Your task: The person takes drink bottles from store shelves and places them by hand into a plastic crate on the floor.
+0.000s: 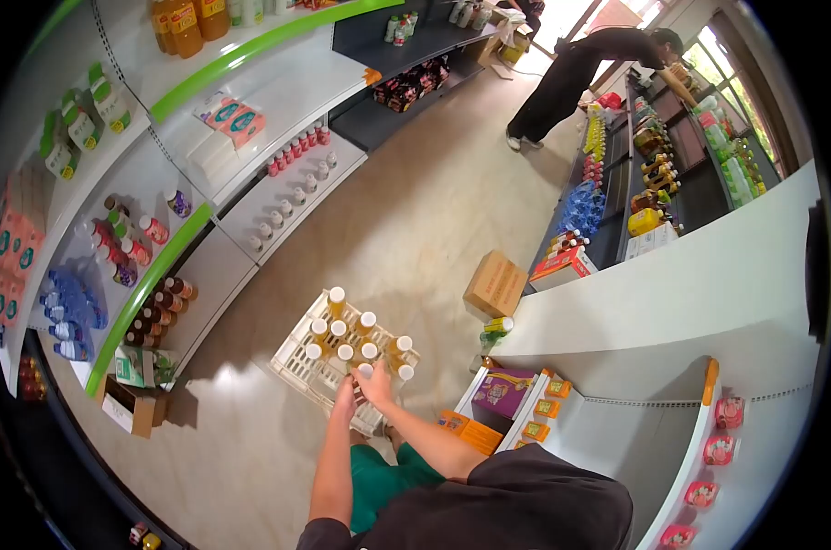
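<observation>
The left hand (344,400) and right hand (375,385) come together at a white-capped bottle (366,369) on the crate's (294,365) near side; whether their fingers are closed around it, I cannot tell. More bottles (337,301) stand in the crate, on the floor (223,431).

The pale floor (406,211) carries a cream plastic crate (293,366). I see a cardboard box (496,285) to the crate's right, an open carton (144,416) to its left, and green-and-yellow bottles (495,332), probably floor-standing, right of it.
</observation>
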Motion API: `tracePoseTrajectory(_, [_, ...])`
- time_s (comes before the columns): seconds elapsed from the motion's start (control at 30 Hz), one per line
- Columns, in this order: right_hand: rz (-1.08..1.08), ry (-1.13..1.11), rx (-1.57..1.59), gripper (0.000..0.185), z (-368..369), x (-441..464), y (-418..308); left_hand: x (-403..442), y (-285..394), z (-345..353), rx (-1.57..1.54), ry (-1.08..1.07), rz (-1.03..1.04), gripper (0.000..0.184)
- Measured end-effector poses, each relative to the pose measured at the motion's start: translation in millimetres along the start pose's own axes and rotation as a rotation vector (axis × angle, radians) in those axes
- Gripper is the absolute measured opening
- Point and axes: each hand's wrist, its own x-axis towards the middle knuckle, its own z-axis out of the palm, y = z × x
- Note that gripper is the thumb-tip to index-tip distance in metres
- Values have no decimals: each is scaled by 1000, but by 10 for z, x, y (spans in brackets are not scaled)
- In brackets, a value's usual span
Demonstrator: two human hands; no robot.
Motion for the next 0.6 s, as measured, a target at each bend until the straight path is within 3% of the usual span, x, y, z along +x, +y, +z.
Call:
tracePoseTrajectory(0.23, [50,9,-68,58,145,-45,-28,226,-70,-207,66,-1,-10,45])
tracePoseTrajectory(0.33, [-89,23,68,64,161,-135,121,110,-124,-260,74,-13,0,45])
tracePoseTrajectory(0.4, [154,-261,314,68,-73,-234,-27,33,-120,-280,76,-27,30,44])
tracePoseTrajectory(0.47, [120,-337,33,65,-129,-202,206,-138,-159,-318,221,110,94,46])
tracePoseTrajectory(0.53, [66,-561,44,48,-247,-178,471,-216,-309,-530,521,184,210,48])
tracePoseTrajectory(0.6, [141,-665,96,41,-649,-435,357,107,-697,-1057,841,267,476,48])
